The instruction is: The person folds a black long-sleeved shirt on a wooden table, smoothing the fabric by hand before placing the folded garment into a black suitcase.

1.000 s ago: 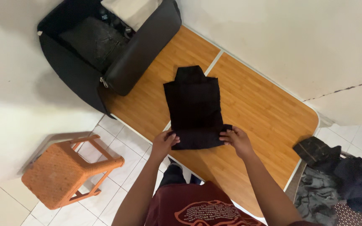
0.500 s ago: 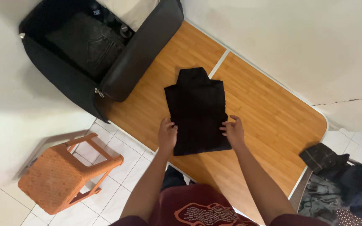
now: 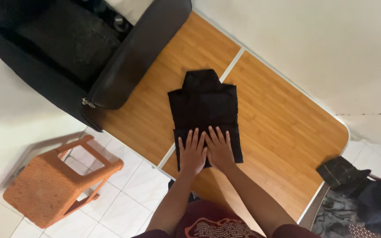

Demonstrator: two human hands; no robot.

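A folded black garment (image 3: 203, 105) lies in the middle of a wooden table (image 3: 278, 119), its collar end pointing away from me. My left hand (image 3: 192, 152) and my right hand (image 3: 219, 147) rest flat side by side on the near, folded-over end of the garment. Fingers of both hands are spread and pressing down on the cloth. Neither hand grips anything.
An open black suitcase (image 3: 124, 66) with dark clothes inside stands at the table's far left corner. An orange woven stool (image 3: 49, 183) sits on the tiled floor at the left. A heap of dark clothes (image 3: 358, 185) lies on a seat at the right.
Both hands have left the garment's side edges and come together flat on its near end. The lower part of the garment is now folded up.
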